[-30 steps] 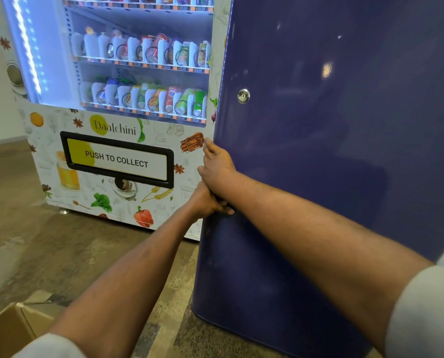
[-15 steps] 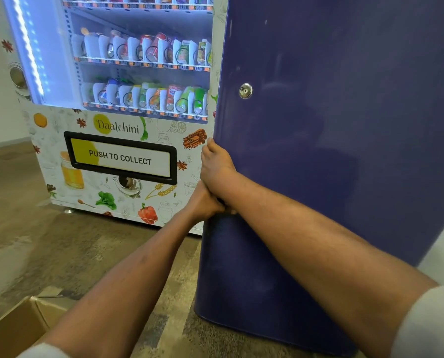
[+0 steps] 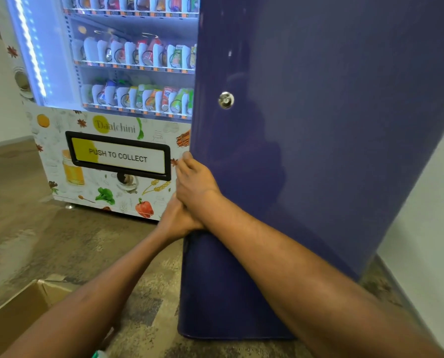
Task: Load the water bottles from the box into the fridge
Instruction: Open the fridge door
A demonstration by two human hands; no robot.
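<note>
Right hand, left hand — apparently gripping fridge

The scene is lit softly and fairly brightly, from a source that is not seen. The strongest light is found at ten o'clock: a vertical white LED strip in the white printed vending machine is blown out to bluish-white glare, and the glass beside it is washed pale. Faint sheen and small pale highlights are carried by the glossy dark-blue fridge door. A dim dark reflection is thrown on it at two o'clock from the right hand. A glint is shown by the round silver lock. Slight motion blur is spread throughout, and the machine's lettering is softened. Straight edges are bowed towards the borders, and the brown cardboard box at eight o'clock is smeared.
</note>
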